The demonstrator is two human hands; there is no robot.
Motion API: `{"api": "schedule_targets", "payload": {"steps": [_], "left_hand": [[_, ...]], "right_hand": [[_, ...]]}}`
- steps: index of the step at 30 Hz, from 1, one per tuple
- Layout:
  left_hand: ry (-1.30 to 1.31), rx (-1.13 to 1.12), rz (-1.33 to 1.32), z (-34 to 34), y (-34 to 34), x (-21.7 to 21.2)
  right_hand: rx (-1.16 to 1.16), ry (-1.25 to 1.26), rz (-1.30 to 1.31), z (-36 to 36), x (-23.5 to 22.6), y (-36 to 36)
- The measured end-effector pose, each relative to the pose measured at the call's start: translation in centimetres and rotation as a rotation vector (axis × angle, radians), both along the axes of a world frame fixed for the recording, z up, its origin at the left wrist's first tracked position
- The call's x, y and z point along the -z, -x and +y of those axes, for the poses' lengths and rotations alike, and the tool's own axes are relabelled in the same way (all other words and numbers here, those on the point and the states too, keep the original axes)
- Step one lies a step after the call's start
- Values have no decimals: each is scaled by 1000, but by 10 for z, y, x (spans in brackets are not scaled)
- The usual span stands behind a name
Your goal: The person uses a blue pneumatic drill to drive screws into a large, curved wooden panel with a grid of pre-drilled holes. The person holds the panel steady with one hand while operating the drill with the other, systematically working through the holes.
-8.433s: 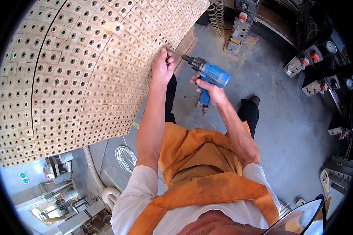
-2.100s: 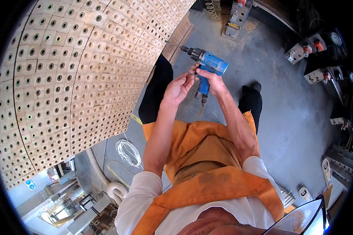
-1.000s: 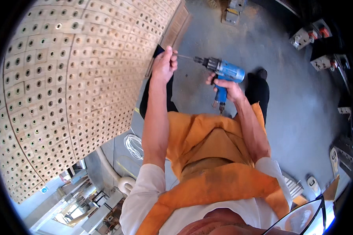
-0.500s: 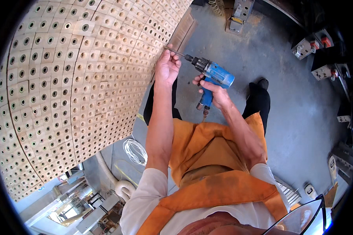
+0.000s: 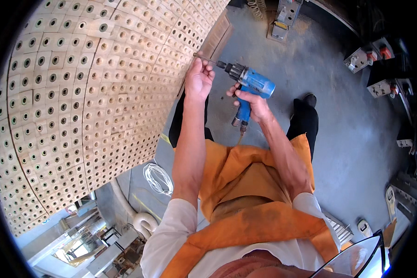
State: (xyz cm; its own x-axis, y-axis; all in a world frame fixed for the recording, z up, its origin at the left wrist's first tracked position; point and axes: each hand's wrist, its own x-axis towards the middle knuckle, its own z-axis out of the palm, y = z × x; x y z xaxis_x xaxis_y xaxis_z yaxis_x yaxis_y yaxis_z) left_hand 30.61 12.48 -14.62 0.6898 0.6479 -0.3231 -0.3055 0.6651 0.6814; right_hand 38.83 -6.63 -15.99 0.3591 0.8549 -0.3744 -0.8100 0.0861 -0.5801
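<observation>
My right hand is wrapped round the grip of a blue air-powered driver, its black ribbed nose facing left. From the nose a long thin bit runs toward a tall stack of pale wooden blocks. Close to the stack's right edge, my left hand has its thumb and forefinger closed round the bit near its far end, palm up. Whether a small part sits on the bit's tip is too small to tell. Many block faces carry round holes, several with dark metal-ringed inserts and others bare wood.
A hose hangs from the driver's grip. Coiled white cable and a thick ribbed hose lie on the floor at lower left. Brown boards lean beside the stack. Metal fixtures line the right side.
The driver has shifted slightly left and up, its rear end tipping a little away from me. My left hand stays at the bit in almost the same place.
</observation>
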Motion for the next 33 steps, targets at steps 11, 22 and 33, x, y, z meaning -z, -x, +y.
{"api": "schedule_targets", "payload": {"steps": [11,22,33], "left_hand": [[-34,98,318,-30,33,4],[-46,1022,504,-181,119,-84],[-926,1246,429,-250,217,-93]], "right_hand": [[-8,22,-130,1,-7,0],[-25,-44,-52,-1,-4,-3],[-36,54,-302,-70,57,-21]]}}
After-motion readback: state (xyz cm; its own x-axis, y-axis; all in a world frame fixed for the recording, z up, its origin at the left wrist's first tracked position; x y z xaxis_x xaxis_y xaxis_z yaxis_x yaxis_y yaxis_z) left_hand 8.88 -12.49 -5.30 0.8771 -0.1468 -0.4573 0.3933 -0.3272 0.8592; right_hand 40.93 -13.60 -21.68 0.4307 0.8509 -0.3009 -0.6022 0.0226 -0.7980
